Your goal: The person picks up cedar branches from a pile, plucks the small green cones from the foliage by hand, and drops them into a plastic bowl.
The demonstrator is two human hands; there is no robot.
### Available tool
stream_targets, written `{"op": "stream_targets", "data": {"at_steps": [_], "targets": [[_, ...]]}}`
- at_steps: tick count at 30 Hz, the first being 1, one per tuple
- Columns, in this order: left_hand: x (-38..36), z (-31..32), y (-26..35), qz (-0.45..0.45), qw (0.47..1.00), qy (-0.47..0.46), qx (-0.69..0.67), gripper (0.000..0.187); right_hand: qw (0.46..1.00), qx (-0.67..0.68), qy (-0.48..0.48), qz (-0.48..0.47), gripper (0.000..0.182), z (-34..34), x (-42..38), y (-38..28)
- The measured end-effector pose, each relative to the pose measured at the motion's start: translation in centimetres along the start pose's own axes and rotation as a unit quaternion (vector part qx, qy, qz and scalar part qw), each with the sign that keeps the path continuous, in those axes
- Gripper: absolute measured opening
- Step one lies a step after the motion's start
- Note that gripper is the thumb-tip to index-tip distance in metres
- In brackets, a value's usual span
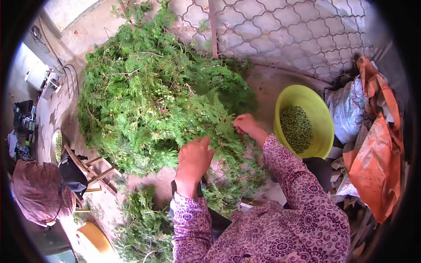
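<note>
A big heap of green, feathery conifer branches [136,96] lies in front of me, small pale green cones among its foliage. My left hand [195,160] is over the near edge of the heap, fingers curled in and fingertips hidden, so what it grips cannot be made out. To its right, my right hand [247,124] is closed in a pinch at the tip of a leafy sprig [226,127]; anything between its fingertips is too small to name. A yellow-green basin [324,131] tilts beside my right forearm, with many small round green cones [296,129] inside.
More cut branches [147,223] lie on the floor near me. At left are a wooden stool [98,175], a cloth-covered object [41,190] and a yellow tub [94,236]. Wire mesh [285,35] spans the back; a white sack [348,107] and orange sacking [377,162] are at right.
</note>
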State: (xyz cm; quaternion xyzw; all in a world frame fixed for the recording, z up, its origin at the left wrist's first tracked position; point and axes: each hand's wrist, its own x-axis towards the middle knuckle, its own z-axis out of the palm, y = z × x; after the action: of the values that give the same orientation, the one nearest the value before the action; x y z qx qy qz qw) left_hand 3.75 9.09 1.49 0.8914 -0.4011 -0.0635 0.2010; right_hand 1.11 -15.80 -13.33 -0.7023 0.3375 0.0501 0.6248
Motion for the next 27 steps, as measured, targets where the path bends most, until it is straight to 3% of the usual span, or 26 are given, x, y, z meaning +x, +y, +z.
{"op": "stream_targets", "data": {"at_steps": [6,9,11,14,15,18,19,20,22,23,24,26,27], "targets": [[-0.1,0.0,-0.1,-0.020,1.000,0.000,-0.006,0.027,0.996,0.080,0.009,0.038,0.006,-2.0,-1.4,-1.8],[0.1,0.1,0.0,-0.019,1.000,-0.006,0.003,0.030,0.994,0.109,-0.017,0.009,0.008,-1.6,-3.7,-4.2],[0.6,0.6,0.4,0.010,0.999,0.032,0.011,0.050,0.989,0.115,-0.073,-0.060,0.007,-1.7,-5.6,-6.2],[1.4,1.0,1.9,0.036,0.992,0.116,0.021,0.059,0.984,0.099,-0.116,-0.093,0.005,-2.2,-8.5,-9.1],[1.5,0.9,2.5,0.024,0.996,0.089,0.017,0.063,0.984,0.100,-0.114,-0.093,0.005,-2.2,-9.6,-9.9],[1.8,2.7,3.6,0.045,0.997,0.060,-0.021,0.060,0.974,0.122,-0.150,-0.117,0.004,-2.0,-12.1,-11.1],[1.9,3.7,3.7,0.043,0.997,0.026,-0.058,0.043,0.966,0.136,-0.175,-0.131,0.004,-1.8,-12.6,-11.2],[2.1,4.6,3.6,0.043,0.997,0.022,-0.058,0.043,0.957,0.151,-0.199,-0.144,0.004,-1.5,-13.1,-11.1],[2.3,5.7,3.2,0.064,0.952,-0.039,-0.295,0.024,0.951,0.166,-0.200,-0.165,0.005,-1.3,-13.5,-10.9],[2.2,5.8,3.3,0.042,0.941,-0.028,-0.334,0.015,0.947,0.182,-0.199,-0.172,0.007,-1.4,-13.5,-10.8],[2.3,5.8,3.1,0.042,0.942,-0.035,-0.331,0.015,0.943,0.199,-0.198,-0.178,0.009,-1.6,-13.5,-10.6],[2.5,5.4,2.3,-0.071,0.871,-0.063,-0.483,0.016,0.946,0.208,-0.181,-0.173,0.015,-2.8,-13.2,-10.0],[2.7,5.0,2.2,-0.072,0.829,-0.057,-0.552,0.022,0.951,0.192,-0.153,-0.190,0.017,-3.6,-13.4,-10.1]]}}
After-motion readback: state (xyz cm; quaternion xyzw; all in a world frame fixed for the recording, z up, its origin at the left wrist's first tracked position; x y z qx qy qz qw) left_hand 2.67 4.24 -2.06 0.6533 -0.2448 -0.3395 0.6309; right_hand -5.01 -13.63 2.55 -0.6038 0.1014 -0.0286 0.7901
